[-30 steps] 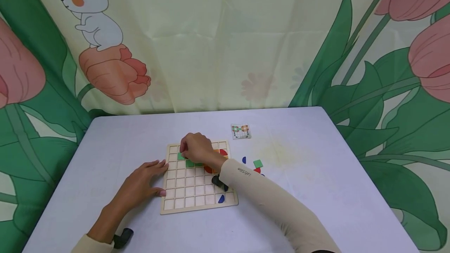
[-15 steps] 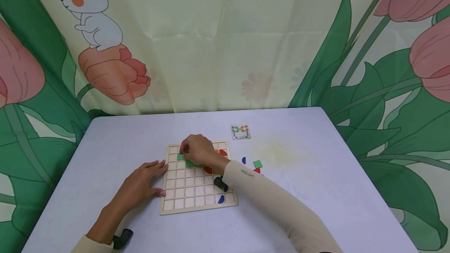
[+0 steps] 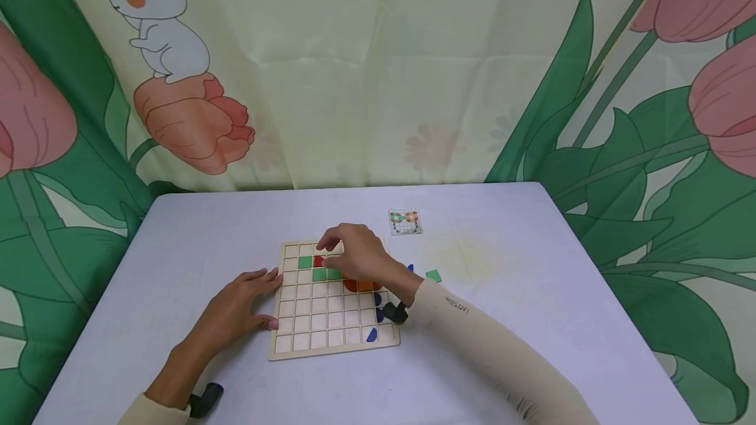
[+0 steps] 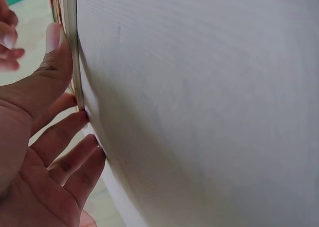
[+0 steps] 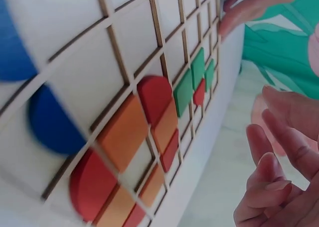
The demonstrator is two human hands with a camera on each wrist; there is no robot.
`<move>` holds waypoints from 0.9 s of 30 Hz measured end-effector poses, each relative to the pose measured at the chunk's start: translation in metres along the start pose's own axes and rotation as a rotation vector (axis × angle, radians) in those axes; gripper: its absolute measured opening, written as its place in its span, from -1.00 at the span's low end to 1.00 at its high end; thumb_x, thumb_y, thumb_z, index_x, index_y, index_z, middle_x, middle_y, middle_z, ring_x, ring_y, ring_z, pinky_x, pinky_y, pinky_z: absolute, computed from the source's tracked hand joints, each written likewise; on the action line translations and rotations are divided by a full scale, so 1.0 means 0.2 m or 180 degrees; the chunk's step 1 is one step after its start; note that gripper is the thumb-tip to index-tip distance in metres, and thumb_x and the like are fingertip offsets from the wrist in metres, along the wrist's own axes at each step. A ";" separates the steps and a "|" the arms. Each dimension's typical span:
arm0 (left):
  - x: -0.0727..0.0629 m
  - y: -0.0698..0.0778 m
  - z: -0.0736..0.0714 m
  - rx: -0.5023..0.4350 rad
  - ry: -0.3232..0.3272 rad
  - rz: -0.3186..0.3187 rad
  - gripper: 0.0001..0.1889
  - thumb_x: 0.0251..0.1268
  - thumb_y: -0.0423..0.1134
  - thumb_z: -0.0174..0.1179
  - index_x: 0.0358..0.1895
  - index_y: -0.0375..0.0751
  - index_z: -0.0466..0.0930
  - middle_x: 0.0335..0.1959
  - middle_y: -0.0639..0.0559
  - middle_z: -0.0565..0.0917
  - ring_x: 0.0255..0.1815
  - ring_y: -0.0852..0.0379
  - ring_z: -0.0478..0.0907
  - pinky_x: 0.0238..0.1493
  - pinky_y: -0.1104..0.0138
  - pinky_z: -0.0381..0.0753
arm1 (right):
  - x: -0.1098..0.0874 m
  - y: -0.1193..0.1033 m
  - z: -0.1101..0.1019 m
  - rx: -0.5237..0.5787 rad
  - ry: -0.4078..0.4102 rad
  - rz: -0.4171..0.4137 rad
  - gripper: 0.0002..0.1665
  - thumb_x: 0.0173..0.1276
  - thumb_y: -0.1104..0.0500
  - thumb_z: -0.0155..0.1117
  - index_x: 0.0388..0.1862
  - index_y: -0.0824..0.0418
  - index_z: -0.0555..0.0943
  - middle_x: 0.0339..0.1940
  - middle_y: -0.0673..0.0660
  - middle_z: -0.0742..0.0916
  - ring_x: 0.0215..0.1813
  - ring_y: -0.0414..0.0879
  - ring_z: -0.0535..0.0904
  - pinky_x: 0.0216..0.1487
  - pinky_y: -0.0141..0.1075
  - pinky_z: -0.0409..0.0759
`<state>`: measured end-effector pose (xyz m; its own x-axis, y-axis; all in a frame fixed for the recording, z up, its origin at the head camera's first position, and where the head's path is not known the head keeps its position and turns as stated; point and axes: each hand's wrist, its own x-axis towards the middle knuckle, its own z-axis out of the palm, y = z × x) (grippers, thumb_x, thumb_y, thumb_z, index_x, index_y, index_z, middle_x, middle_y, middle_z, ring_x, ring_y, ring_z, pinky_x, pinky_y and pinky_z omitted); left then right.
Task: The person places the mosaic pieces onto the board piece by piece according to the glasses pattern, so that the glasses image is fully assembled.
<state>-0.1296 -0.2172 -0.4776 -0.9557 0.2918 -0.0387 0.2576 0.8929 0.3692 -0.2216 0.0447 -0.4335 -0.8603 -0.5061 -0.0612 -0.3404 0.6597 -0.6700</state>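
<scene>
A wooden grid board [image 3: 319, 340] lies on the table. My left hand [image 3: 245, 300] rests against its left edge, thumb and fingers spread; the left wrist view shows the fingertips [image 4: 92, 142] touching that edge. Over the upper part of the board hovers my right hand [image 3: 360, 254], fingers loosely bent, with nothing held. Just left of those fingers a red piece [image 3: 319, 261] sits in a cell beside a green square [image 3: 304, 262]. More green squares [image 5: 183, 93] fill cells nearby. Orange squares [image 5: 123, 132] and red rounded pieces [image 5: 154, 97] form a group, partly hidden by my right hand in the head view.
Blue pieces [image 3: 371, 334] sit on the board's right side. Right of the board lie a loose green square [image 3: 434, 275] and a blue piece [image 3: 410, 268], partly behind the sleeve. A small pattern card [image 3: 405, 222] lies beyond the board.
My right hand has lifted off the red piece and shifted right, its fingers parted, so the piece now shows in its cell. The left hand stays at the board's edge.
</scene>
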 end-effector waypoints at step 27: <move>0.00 -0.01 0.02 -0.0062 0.0041 -0.0017 -0.03 -0.18 -0.05 0.72 0.46 -0.19 0.57 0.55 -0.12 0.52 0.57 -0.31 0.40 0.43 -0.23 0.53 | -0.41 0.35 -0.25 -0.0060 0.0467 0.0698 -0.69 0.29 0.19 0.63 0.01 -0.01 0.81 -0.10 -0.02 0.80 -0.06 0.00 0.61 -0.15 -0.28 0.56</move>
<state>-0.1292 -0.2188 -0.4814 -0.9589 0.2823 -0.0288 0.2497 0.8877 0.3869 -0.1927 0.1598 -0.4386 -0.9596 -0.2649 -0.0946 -0.1456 0.7557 -0.6386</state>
